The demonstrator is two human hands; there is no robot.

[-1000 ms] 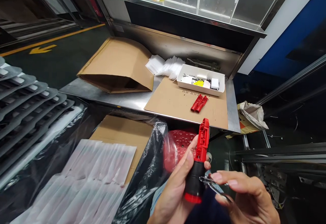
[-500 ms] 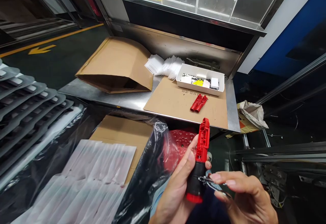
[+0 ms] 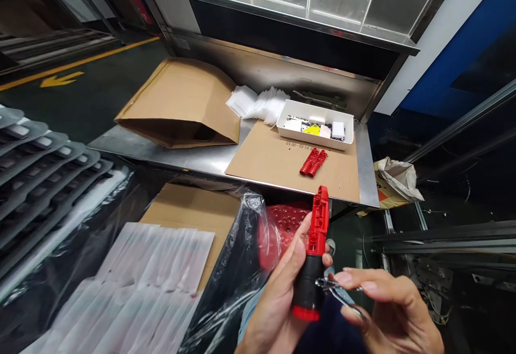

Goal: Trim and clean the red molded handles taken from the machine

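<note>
My left hand (image 3: 278, 295) is wrapped round a part with a red plastic upper section (image 3: 319, 222) and a black sleeve (image 3: 306, 281), held upright with a red ring at its lower end. In my right hand (image 3: 397, 311), a shiny metal nail clipper (image 3: 336, 292) is pinched between thumb and fingers. Its jaws meet the right side of the black sleeve, and its lever stands apart from its body. Beyond my hands, two red plastic parts (image 3: 313, 162) lie side by side on a flat cardboard sheet (image 3: 262, 155).
A white tray (image 3: 314, 136) with small pieces stands at the back of the metal bench, beside white sheets (image 3: 258, 104) and an open cardboard box (image 3: 181, 101). At lower left, a black-lined bin holds wrapped red parts (image 3: 157, 257). A red stool (image 3: 286, 228) stands under the bench edge.
The clipper's lever now stands wider from its body, my right thumb and fingers slightly further apart. The held part has shifted slightly left along with the whole view.
</note>
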